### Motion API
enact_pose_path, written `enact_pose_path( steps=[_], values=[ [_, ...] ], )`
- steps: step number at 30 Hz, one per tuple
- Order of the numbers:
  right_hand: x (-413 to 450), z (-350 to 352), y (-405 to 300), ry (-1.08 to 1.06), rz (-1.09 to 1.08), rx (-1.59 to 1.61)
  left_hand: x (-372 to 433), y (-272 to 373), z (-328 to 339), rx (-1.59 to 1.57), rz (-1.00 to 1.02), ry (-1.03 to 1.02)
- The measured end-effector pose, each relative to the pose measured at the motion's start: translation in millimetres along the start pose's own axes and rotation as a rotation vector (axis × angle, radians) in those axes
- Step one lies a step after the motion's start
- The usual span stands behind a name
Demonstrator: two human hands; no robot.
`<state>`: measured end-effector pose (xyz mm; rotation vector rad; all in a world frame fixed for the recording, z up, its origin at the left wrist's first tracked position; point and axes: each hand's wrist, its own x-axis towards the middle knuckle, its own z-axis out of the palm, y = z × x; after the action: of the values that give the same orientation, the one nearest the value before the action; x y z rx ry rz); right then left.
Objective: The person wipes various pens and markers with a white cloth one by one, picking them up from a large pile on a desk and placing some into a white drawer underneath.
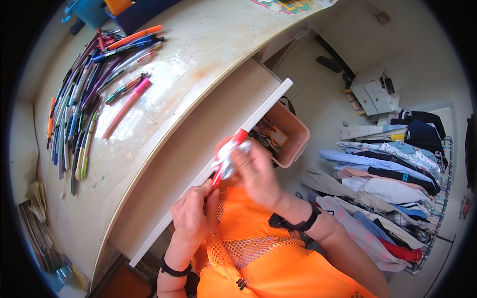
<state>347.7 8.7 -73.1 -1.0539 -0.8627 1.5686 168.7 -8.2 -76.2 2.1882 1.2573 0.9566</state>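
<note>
A red pen or marker (242,135) slants across the space in front of my orange vest, above the edge of a pulled-out drawer (208,123). My left hand (192,212) pinches its lower end between thumb and fingers. Around the barrel my right hand (255,173) wraps a crumpled white tissue or cloth (228,158). Part of the pen is hidden under the wipe and my fingers. A pile of pens and markers (80,97) lies on the desk to the left, with a pink marker (126,108) apart from it.
A pink plastic bin (294,134) with assorted items stands on the floor beyond the drawer. Clothes on hangers (387,178) fill a rack at right. A blue container (87,13) and a dark blue box (139,15) stand at the desk's back. A small white cabinet (372,97) stands farther off.
</note>
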Motion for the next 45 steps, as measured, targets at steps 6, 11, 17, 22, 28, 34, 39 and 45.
enact_pose_path(
  steps=[6,11,17,22,28,34,39,45],
  values=[
    [4.4,2.6,0.1,-0.078,-0.093,0.074,-10.7,0.0,-4.4,-0.975,-0.652,-0.142],
    [-7.6,4.4,-0.6,-0.183,-0.042,0.068,-3.0,-5.8,-9.2,-1.328,-0.783,-0.286],
    [1.6,-5.8,-9.7,-0.101,-0.16,0.062,-12.6,-8.5,1.7,-1.363,-0.774,-0.393],
    [-14.6,1.2,2.7,-0.192,-0.103,-0.045,-1.4,-2.1,-2.2,-1.277,-0.766,-0.372],
    [1.3,-25.4,-8.7,-0.184,-0.752,-1.192,10.2,0.8,-19.1,-0.783,-0.607,-0.208],
    [-6.8,-16.8,-12.7,-0.2,-0.967,-1.641,18.0,16.0,-22.0,-0.632,-0.551,-0.313],
    [-4.9,-29.4,-12.4,-0.213,-1.12,-1.699,11.3,17.0,-21.5,-0.57,-0.562,-0.365],
    [11.2,-78.6,-26.7,0.132,-0.782,-1.329,0.8,13.3,-24.2,-0.635,-0.654,-0.347]
  ],
)
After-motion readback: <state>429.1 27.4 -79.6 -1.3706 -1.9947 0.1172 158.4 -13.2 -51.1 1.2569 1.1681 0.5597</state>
